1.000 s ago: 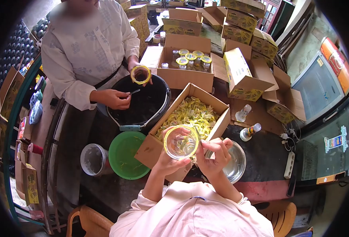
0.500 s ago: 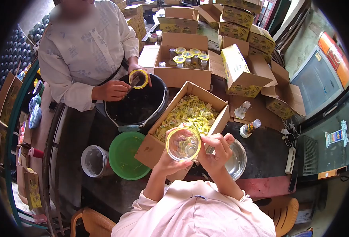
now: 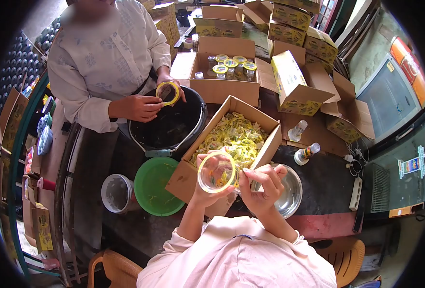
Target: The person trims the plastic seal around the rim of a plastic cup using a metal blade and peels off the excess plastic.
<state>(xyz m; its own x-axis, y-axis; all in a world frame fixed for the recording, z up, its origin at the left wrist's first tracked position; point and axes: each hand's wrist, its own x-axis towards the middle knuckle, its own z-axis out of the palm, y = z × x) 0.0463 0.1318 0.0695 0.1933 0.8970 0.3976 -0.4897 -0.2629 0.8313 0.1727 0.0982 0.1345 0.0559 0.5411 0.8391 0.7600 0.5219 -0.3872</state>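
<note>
My left hand [image 3: 205, 196] is wrapped round a clear glass jar [image 3: 217, 172] with a yellow rim, its mouth turned towards me. Just right of the jar, my right hand [image 3: 264, 188] has thumb and forefinger pinched together; anything between them is too small to make out. Beyond both hands stands an open cardboard box [image 3: 268, 150] full of yellow and whitish strips [image 3: 236, 137]. A metal bowl [image 3: 291, 194] lies partly behind my right hand.
Across from me a person [image 3: 111, 62] holds a yellow-rimmed jar [image 3: 168, 94] over a black bucket [image 3: 193, 137]. A green basin [image 3: 157, 192] and white bucket [image 3: 115, 193] stand left; two glass jars [image 3: 297, 130] stand right. A box [image 3: 227, 91] holds several lidded jars.
The jar in my left hand has shifted slightly left and turned. My right hand has come a little away from its rim. The other person's jar has tilted.
</note>
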